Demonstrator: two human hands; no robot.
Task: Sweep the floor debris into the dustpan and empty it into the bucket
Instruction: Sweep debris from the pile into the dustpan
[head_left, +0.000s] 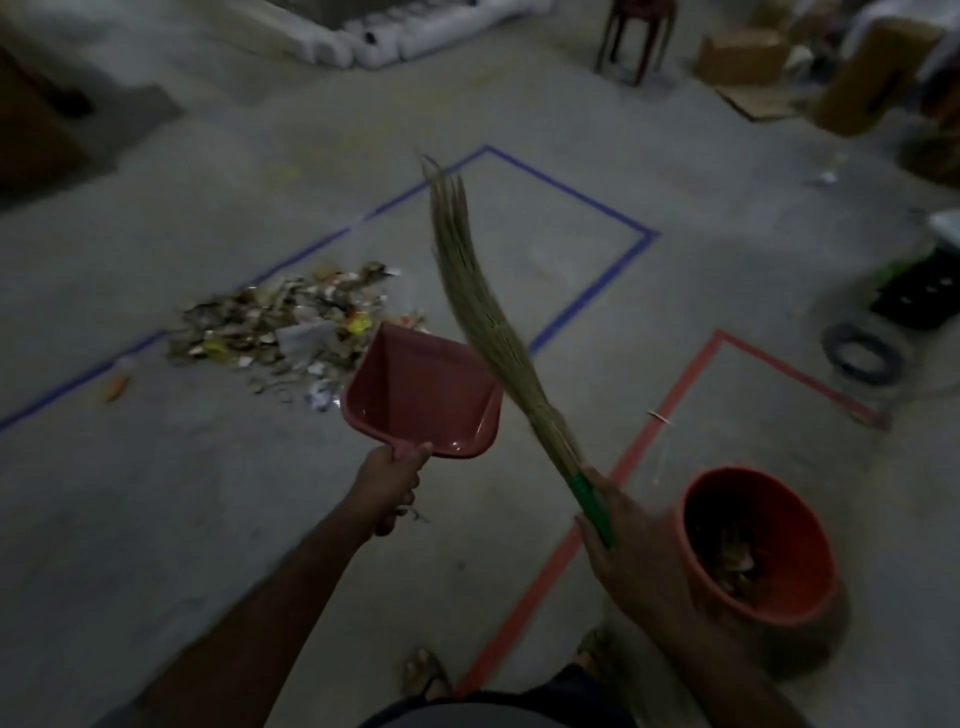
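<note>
Debris pile (291, 332) lies on the floor, ahead and left of the left hand (392, 486), whose fingers wrap the handle of the empty dustpan (423, 395), held off the floor. Right hand (631, 553): fingers closed round the green grip of the broom (478, 312), bristles raised. Bucket (756, 543) stands just right, part filled. Judgement: another load pending; next, set pan against pile and sweep.

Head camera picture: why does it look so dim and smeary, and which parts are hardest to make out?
In the head view the light is low, so colours look muted; the broom bristles and the right hand are streaked with motion blur; the debris pile is soft, with no single scrap sharp; the boxes at the far edge are blurred and bent by the wide lens; the dustpan shows a small glare near its back rim.
</note>
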